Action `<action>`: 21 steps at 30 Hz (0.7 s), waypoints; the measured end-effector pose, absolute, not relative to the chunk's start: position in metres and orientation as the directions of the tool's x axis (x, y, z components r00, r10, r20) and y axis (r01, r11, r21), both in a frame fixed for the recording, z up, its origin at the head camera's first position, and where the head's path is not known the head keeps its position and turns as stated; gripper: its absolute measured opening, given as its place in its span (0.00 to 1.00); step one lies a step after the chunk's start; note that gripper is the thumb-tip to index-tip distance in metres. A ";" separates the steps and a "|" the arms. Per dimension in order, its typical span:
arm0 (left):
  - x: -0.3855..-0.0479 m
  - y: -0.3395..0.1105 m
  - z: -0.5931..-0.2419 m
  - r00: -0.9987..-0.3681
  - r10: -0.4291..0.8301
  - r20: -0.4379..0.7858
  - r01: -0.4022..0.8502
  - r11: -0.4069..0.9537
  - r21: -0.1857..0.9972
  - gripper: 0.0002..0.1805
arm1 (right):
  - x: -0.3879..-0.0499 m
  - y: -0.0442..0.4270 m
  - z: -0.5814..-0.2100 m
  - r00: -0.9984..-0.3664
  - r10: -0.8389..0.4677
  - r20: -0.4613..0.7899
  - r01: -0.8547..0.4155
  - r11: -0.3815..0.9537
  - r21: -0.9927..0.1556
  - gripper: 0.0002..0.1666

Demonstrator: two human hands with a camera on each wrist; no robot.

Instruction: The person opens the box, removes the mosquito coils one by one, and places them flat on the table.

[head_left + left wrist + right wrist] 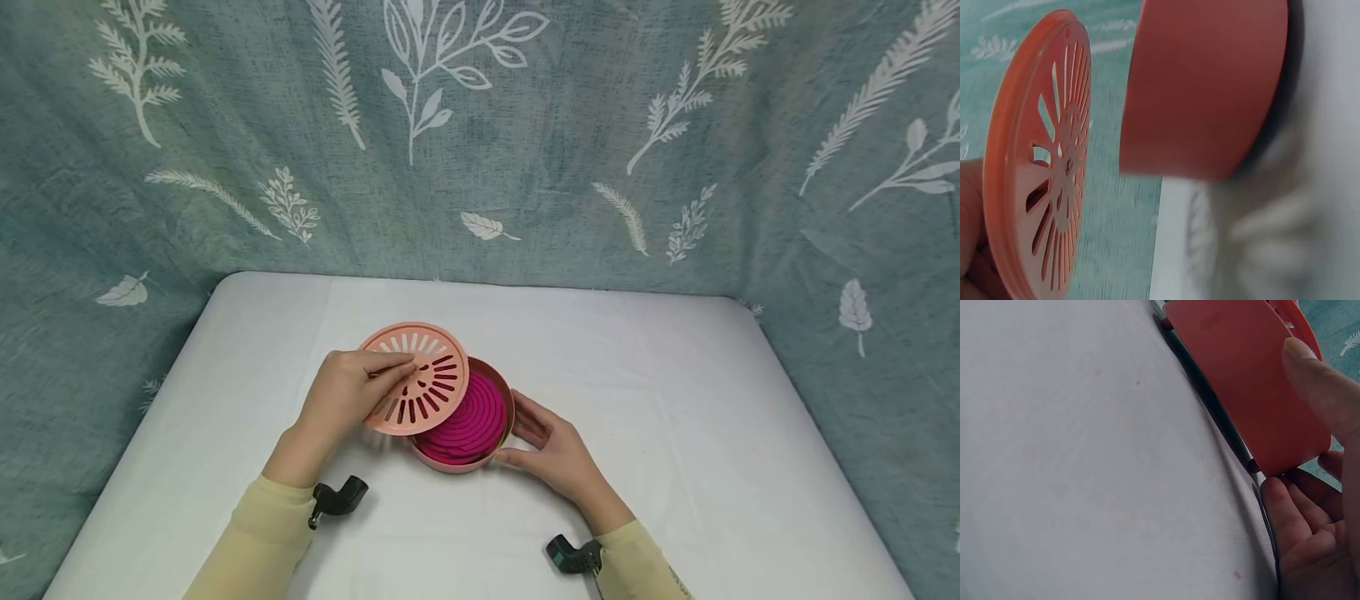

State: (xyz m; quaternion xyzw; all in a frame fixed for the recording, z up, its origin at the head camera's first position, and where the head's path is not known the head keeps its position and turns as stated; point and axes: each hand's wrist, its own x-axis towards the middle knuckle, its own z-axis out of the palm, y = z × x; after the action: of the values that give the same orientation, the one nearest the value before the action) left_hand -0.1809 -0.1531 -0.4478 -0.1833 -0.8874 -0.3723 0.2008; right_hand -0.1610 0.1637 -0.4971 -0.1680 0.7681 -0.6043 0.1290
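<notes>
A person's left hand (348,387) pinches a slotted peach lid (429,376) near its center, holding it raised and apart from a round pink container (453,468) just to that hand's right. The right hand (553,454) grips the side of the container nearest it, thumb and fingers curled around the wall, with a magenta coil (478,417) inside partly screened by the lid. Beneath both hands spreads a white-covered tabletop (675,400); beyond them hangs a leaf-patterned teal cloth (480,192).
</notes>
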 end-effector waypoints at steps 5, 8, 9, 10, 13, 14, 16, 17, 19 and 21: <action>-0.180 -0.176 -0.450 -0.859 0.131 0.495 0.431 0.705 0.563 0.10 | -0.161 0.164 -0.496 -0.910 -0.415 0.003 -0.098 0.206 -0.974 0.54; -0.179 -0.191 -0.452 -0.867 0.095 0.489 0.390 0.741 0.547 0.09 | -0.161 0.164 -0.496 -0.910 -0.416 -0.006 -0.087 0.204 -0.975 0.54; -0.178 -0.195 -0.452 -0.873 0.080 0.481 0.370 0.751 0.547 0.09 | -0.161 0.164 -0.496 -0.909 -0.416 -0.008 -0.084 0.202 -0.976 0.54; -0.178 -0.200 -0.452 -0.881 0.064 0.468 0.348 0.758 0.552 0.09 | -0.161 0.164 -0.496 -0.909 -0.416 -0.008 -0.083 0.201 -0.976 0.54; -0.178 -0.213 -0.452 -0.905 0.012 0.425 0.275 0.779 0.564 0.09 | -0.162 0.165 -0.501 -0.910 -0.415 -0.006 -0.084 0.200 -0.976 0.54; -0.178 -0.217 -0.452 -0.913 -0.001 0.408 0.253 0.782 0.569 0.09 | -0.163 0.165 -0.504 -0.910 -0.415 -0.006 -0.086 0.201 -0.976 0.54; -0.177 -0.225 -0.452 -0.927 -0.022 0.375 0.215 0.788 0.577 0.10 | -0.166 0.167 -0.511 -0.909 -0.416 -0.001 -0.092 0.204 -0.975 0.55; -0.177 -0.229 -0.453 -0.931 -0.026 0.364 0.203 0.791 0.577 0.10 | -0.167 0.168 -0.515 -0.909 -0.416 0.001 -0.096 0.207 -0.974 0.55; -0.177 -0.237 -0.455 -0.943 -0.036 0.332 0.174 0.795 0.580 0.11 | -0.170 0.170 -0.521 -0.910 -0.416 0.006 -0.102 0.210 -0.972 0.55; -0.177 -0.245 -0.456 -0.955 -0.050 0.292 0.138 0.797 0.589 0.13 | -0.172 0.171 -0.522 -0.909 -0.416 0.016 -0.112 0.208 -0.972 0.54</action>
State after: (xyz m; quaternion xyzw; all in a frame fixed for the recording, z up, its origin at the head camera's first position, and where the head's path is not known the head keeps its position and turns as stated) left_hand -0.1770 -0.2447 -0.4564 -0.0237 -0.9362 -0.3181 0.1477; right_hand -0.1723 0.1707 -0.5223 -0.1720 0.7670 -0.6052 0.1254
